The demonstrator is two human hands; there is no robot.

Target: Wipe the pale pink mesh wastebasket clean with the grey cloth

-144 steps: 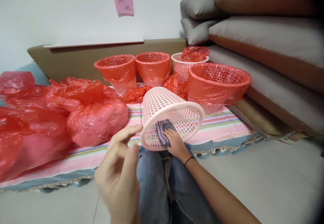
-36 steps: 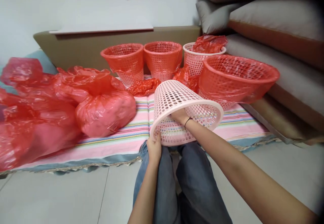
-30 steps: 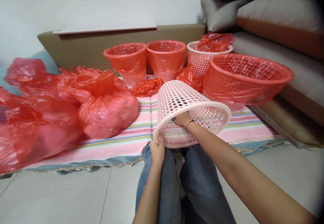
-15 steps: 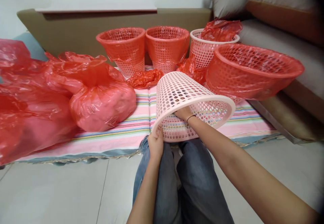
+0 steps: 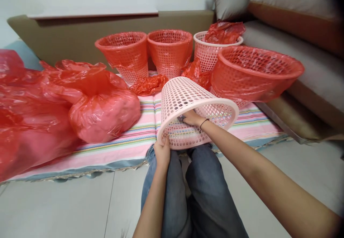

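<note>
A pale pink plastic mesh basket (image 5: 185,91) lies tipped over my knees, its wide mouth turned toward me. My left hand (image 5: 162,153) is closed on the rim at the lower left. Inside the basket is my right hand (image 5: 192,117), a dark band round its wrist. Its fingers are curled at the inner wall around a small greyish wad, perhaps cloth, that is mostly hidden. Just behind the basket, a crumpled red plastic bag (image 5: 149,85) rests on the striped mat (image 5: 145,132).
Two upright baskets wearing red bags, a left one (image 5: 123,50) and a middle one (image 5: 170,50), stand at the back. Beside them is a pink basket (image 5: 205,53) with red plastic inside. A red-covered basket (image 5: 252,75) leans right, near stacked cushions (image 5: 290,41). Full red bags (image 5: 107,112) sit left.
Inside the basket my right hand has drawn back slightly toward the mouth, showing more of its fingers and the greyish wad. My left hand keeps its hold on the rim. The view has shifted slightly.
</note>
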